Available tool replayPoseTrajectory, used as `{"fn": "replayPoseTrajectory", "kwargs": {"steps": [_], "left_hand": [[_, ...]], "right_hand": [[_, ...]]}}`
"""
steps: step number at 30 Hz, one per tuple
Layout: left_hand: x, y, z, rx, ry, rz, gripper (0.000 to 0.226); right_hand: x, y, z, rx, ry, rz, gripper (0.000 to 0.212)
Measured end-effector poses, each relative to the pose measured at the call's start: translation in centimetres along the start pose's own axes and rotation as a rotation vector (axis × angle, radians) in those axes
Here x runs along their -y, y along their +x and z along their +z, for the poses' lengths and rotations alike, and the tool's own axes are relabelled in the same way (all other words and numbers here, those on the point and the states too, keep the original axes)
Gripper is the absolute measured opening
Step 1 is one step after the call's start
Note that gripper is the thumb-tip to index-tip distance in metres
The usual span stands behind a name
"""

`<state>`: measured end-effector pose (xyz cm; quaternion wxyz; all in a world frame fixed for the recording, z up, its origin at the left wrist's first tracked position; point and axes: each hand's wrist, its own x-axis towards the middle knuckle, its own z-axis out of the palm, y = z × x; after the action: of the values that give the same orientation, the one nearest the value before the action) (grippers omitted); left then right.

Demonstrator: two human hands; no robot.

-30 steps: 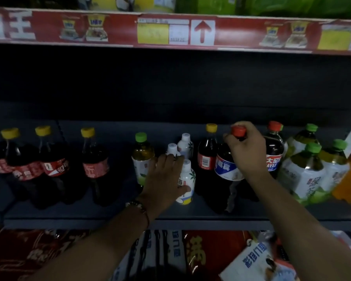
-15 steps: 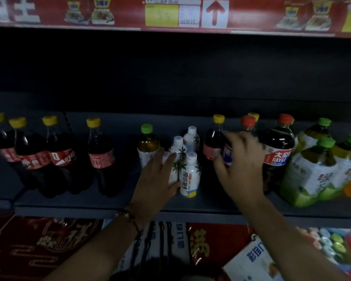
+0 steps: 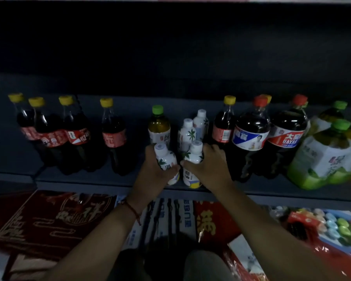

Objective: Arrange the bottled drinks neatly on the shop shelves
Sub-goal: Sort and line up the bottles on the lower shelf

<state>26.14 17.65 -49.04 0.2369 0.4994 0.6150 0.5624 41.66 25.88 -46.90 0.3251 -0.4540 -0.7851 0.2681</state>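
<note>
Our right hand (image 3: 208,168) has left the big red-capped cola and now wraps one small white bottle (image 3: 193,166); our left hand (image 3: 154,171) has closed on its tilted twin (image 3: 166,162). Both sit near the shelf (image 3: 89,180) front edge, mid-row, likely being straightened together.

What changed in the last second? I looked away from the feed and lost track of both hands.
The right hand left the red-capped cola bottle and moved left to grip a small white bottle. The left hand now grips another white bottle, tilted, at the shelf front. The yellow-capped colas and green tea bottles stayed put.
</note>
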Motion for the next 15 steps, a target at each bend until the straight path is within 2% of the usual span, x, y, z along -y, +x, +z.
{"fn": "replayPoseTrajectory", "kwargs": {"steps": [3, 4, 7, 9, 11, 13, 15], "left_hand": [[-1.0, -2.0, -1.2, -0.069, -0.199, -0.170, 0.050], [-1.2, -3.0, -1.8, -0.105, -0.241, -0.230, 0.047], [-3.6, -6.8, -3.7, -0.165, -0.340, -0.455, 0.014], [-5.9, -9.6, -5.4, -0.256, -0.391, -0.625, 0.006], [-10.3, -11.3, -6.9, -0.311, -0.532, -0.780, 0.030], [-16.5, -11.8, -8.2, -0.322, -0.638, -0.885, 0.053], [-23.0, -11.7, -9.8, -0.276, -0.612, -0.858, 0.050]], "right_hand": [[0.9, -2.1, 0.1, 0.131, 0.491, 0.184, 0.031], [1.3, -2.7, -0.2, 0.132, 0.592, 0.266, 0.026], [2.8, -4.1, -2.2, 0.137, 0.825, 0.578, 0.007], [4.8, -5.8, -4.7, 0.159, 0.969, 0.816, 0.010], [8.1, -7.9, -8.6, 0.199, 1.065, 1.001, 0.012], [12.1, -9.2, -13.6, 0.213, 1.161, 1.092, 0.016], [16.0, -9.7, -18.7, 0.187, 1.201, 1.144, 0.018]]}}
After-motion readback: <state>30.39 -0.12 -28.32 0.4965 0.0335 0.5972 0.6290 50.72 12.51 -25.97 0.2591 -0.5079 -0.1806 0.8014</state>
